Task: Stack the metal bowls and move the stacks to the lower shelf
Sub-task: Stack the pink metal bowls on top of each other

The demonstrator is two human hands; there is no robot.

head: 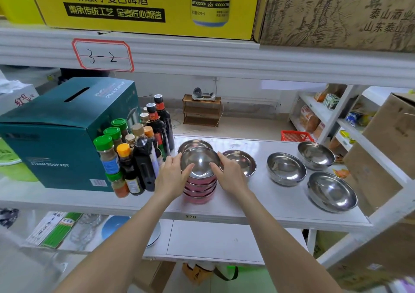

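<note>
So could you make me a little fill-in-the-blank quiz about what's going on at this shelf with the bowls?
1. Both hands, the left hand and the right hand, grip a ____ of metal bowls.
2. Right of the stack, ____ single bowls sit apart on the shelf.
3. The label above reads ____.
4. The big box left of the bottles is coloured ____.

Missing words: stack; four; 3-2; teal

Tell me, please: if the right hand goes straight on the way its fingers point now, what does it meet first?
The right hand already rests on the stack of bowls, fingers pointing up-left. Continuing, it would probably cross the top bowl and meet the left hand.
</note>
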